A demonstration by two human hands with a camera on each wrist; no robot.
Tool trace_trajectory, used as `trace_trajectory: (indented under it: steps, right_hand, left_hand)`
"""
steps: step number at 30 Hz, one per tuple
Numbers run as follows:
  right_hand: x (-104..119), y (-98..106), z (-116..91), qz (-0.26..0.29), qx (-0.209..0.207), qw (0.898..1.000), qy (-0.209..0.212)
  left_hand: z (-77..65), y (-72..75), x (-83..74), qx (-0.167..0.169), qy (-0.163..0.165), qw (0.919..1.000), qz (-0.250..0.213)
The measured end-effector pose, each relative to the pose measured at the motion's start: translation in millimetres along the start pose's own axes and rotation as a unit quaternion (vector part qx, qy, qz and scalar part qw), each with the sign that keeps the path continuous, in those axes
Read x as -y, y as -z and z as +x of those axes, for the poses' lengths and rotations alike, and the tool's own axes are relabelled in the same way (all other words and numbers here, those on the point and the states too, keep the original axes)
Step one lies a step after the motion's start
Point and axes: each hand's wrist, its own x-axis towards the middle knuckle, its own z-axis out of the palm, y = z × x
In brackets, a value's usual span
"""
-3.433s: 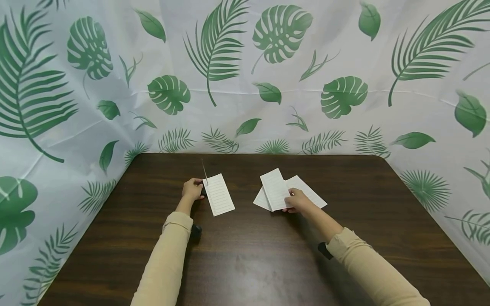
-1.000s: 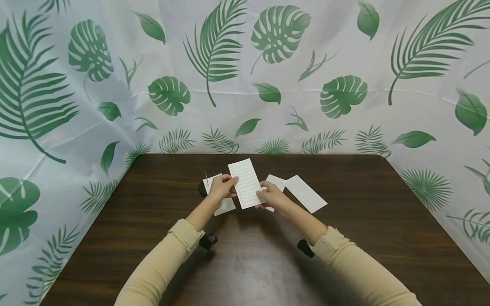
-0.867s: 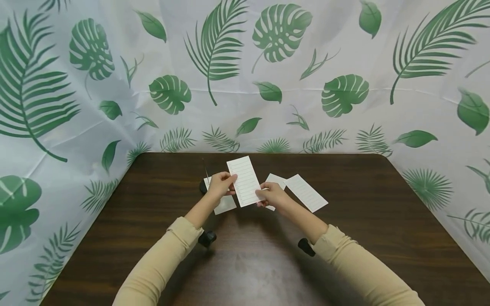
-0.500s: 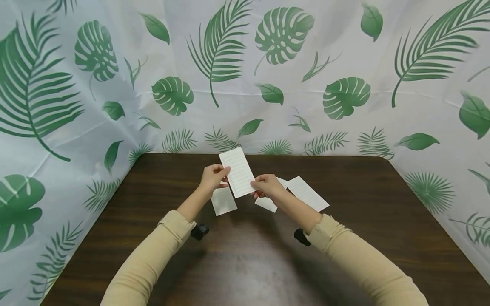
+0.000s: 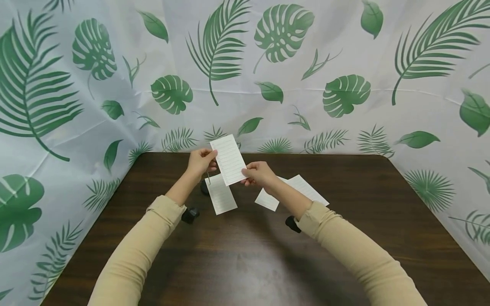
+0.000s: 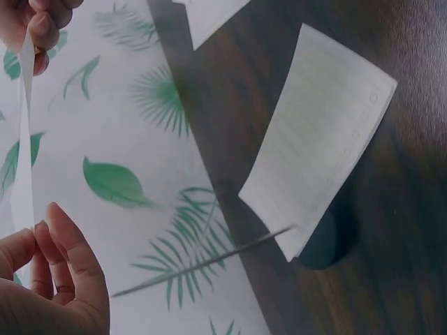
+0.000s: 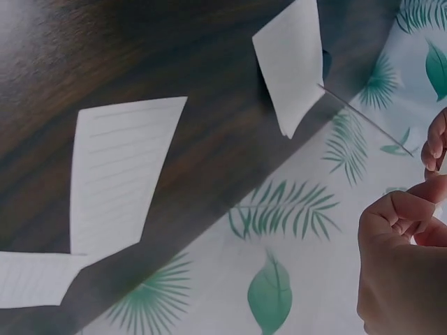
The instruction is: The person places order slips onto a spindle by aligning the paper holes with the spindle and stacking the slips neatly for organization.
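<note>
My left hand [image 5: 200,161] pinches the upper left edge of a white lined paper slip [image 5: 229,160]. At its lower right corner, my right hand [image 5: 260,173] pinches the same slip between thumb and fingers. The slip is raised well off the table. Below it, another lined slip [image 5: 221,197] is pierced near one edge by a thin metal paper spike [image 6: 202,266], whose dark round base [image 6: 327,241] shows from under the paper. In the left wrist view the spike's tip points up near my left fingers, and the held slip is seen almost edge-on.
Two more lined slips lie on the dark wooden table [image 5: 245,263] to the right: one slip [image 5: 268,201] partly behind my right wrist, the other slip [image 5: 308,189] beside it. A leaf-patterned white curtain [image 5: 237,114] hangs behind the table's far edge.
My right hand has taken a slip from the right-hand pile, and my left hand has left the spike's base to grip it too. Both hands then carried it up and left.
</note>
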Motion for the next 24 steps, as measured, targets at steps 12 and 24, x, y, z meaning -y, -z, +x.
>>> trace_trajectory:
  steps: [12, 24]
  right_hand:
    - [0, -7, 13, 0.0, 0.006, 1.0, 0.019]
    - [2, -18, 15, 0.005, 0.009, 1.0, 0.01]
  left_hand:
    - [4.5, 11.7, -2.3, -0.007, 0.016, 0.9998, 0.006]
    - [7.5, 15.6, 0.2, -0.074, -0.003, 0.9948, 0.07]
